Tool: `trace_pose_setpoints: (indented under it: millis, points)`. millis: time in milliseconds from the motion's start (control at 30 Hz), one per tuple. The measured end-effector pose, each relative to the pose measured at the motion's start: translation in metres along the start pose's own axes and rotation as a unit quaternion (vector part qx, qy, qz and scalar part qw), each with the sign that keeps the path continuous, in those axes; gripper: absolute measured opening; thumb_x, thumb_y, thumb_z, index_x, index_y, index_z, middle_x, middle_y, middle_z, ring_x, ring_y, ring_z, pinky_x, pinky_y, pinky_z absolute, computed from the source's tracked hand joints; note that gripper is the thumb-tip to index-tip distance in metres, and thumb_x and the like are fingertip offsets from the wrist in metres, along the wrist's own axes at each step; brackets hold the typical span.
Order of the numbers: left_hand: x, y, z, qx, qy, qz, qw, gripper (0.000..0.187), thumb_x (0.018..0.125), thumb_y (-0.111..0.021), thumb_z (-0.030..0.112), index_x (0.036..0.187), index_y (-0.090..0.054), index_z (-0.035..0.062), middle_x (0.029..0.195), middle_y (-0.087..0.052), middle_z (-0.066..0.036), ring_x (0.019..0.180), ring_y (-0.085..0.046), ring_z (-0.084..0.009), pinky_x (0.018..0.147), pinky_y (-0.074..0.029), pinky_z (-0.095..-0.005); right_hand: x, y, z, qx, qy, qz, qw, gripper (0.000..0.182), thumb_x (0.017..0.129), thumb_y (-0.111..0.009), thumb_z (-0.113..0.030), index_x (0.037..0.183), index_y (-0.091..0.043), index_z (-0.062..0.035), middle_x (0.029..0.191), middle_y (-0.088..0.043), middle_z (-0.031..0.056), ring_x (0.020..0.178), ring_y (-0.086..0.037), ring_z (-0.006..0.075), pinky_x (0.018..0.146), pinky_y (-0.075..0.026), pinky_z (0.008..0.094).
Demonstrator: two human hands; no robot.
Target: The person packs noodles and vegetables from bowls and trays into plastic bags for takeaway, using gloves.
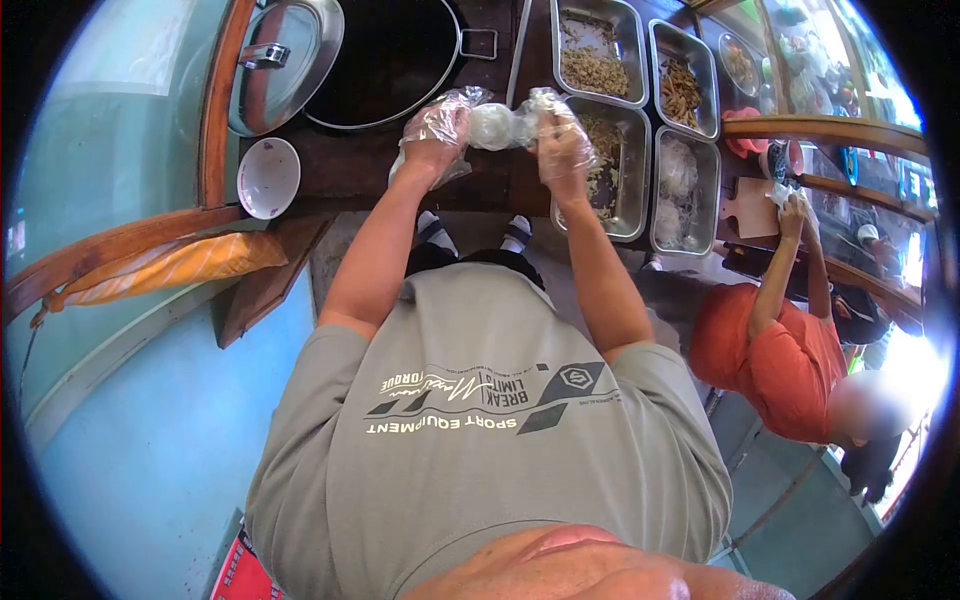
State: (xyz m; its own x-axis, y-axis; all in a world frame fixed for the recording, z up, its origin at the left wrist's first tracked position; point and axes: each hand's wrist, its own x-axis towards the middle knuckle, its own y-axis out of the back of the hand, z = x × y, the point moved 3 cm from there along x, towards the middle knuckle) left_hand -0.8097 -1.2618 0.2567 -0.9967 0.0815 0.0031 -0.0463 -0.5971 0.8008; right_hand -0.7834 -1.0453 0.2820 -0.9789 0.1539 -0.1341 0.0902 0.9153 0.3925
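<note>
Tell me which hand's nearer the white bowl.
Left. The left hand is rightward of the white bowl; the right hand is farther right, by a metal tray.

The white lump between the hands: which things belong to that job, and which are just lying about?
Probably in the job:
- white lump
- left hand and right hand, both in clear plastic
- metal tray

Seemingly just lying about:
- orange striped cloth
- white bowl
- lid
</note>
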Motion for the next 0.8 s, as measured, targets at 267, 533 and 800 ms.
trace_pose_setpoints:
  millis: [267, 533, 800]
  points:
    - [-0.001, 0.006, 0.009, 0.038, -0.016, -0.013, 0.999, 0.035, 0.098, -0.047, 0.033, 0.099, -0.073, 0.0105, 0.101, -0.072, -0.016, 0.097, -0.068, -0.0372, 0.09, -0.051, -0.0482, 0.006, -0.029, 0.008, -0.124, 0.093, -0.002, 0.988, 0.044, 0.085, -0.07, -0.036, 0.115, -0.07, -0.0038, 0.108, -0.072, 0.0229, 0.099, -0.07, 0.0378, 0.088, -0.054, 0.0426]
    - [-0.003, 0.038, 0.025, 0.009, -0.007, -0.027, 1.0, 0.036, 0.097, -0.052, 0.038, 0.113, -0.07, 0.0113, 0.109, -0.07, -0.02, 0.103, -0.066, -0.0397, 0.091, -0.051, -0.0489, 0.018, -0.012, -0.017, -0.263, 0.089, -0.017, 0.961, 0.032, 0.083, -0.067, -0.028, 0.107, -0.074, -0.008, 0.102, -0.073, 0.019, 0.093, -0.07, 0.038, 0.085, -0.055, 0.0438]
    - [0.007, 0.032, 0.018, 0.056, 0.049, -0.12, 0.99, 0.035, 0.097, -0.051, 0.041, 0.114, -0.072, 0.0179, 0.115, -0.07, -0.014, 0.108, -0.065, -0.0358, 0.096, -0.05, -0.0462, 0.036, -0.015, 0.007, -0.31, 0.124, -0.063, 0.94, 0.032, 0.085, -0.069, -0.033, 0.108, -0.075, -0.0121, 0.103, -0.074, 0.0151, 0.094, -0.071, 0.0355, 0.086, -0.056, 0.0425]
